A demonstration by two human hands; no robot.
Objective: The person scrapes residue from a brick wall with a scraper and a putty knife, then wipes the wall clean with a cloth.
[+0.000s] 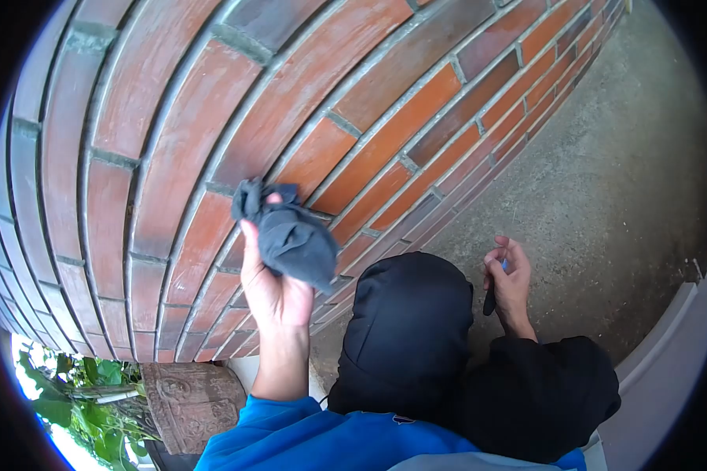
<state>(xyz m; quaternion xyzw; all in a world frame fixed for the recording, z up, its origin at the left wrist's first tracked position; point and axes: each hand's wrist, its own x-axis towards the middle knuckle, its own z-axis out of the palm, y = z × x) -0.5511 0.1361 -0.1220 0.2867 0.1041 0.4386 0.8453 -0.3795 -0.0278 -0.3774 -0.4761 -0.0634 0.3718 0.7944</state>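
A crumpled dark grey cloth (297,242) is held by my left hand (275,294) against the brick wall (188,125), with the fingers mostly hidden behind and under the cloth. My right hand (511,286) is away from the wall, above the concrete floor near my knee, its fingers curled around a small dark object (489,300). What that object is cannot be made out. The bricks are orange and reddish brown, with grey joints between them.
My black-clad knees (412,322) are bent below the hands. Rough concrete floor (589,188) runs along the wall's foot. A patterned planter (195,404) with green plants (86,400) stands at lower left. A pale ledge (672,353) is at lower right.
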